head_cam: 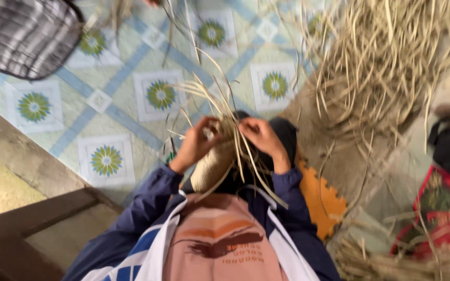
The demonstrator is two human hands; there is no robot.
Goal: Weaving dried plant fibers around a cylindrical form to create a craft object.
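Woven basket (212,165), half-made, sits at centre of frame on the person's lap, pale rounded body low, loose strands (220,106) fanning up & out from its top edge; left hand (196,141) curled round the strands at the rim on the basket's left side, fingers pinched on a strip; right hand (262,136) closed on strands at the rim's right side, knuckles up, fingertips tucked among the fibres.

Risks, as judged from here: unwoven ends stand long & springy, so a slack pinch could let a strip slide back out of the weave; strands crossing btwn the two hands look liable to tangle or kink if pulled against each other; basket rests on the lap w/o other support, so a hard tug might tip it toward the floor; motion blur hides which strip each finger holds.

Room: patterned mat (131,104) at upper left lies open for laying strips down; big heap of dry fibre (391,62) fills upper right, close to the right arm's swing; grey striped cloth (24,34) at top left corner, well apart; wooden step (42,218) hems the lower left beside the left elbow; red patterned bag (441,208) & more fibre crowd the lower right; orange mat edge (321,200) just beside the right sleeve.
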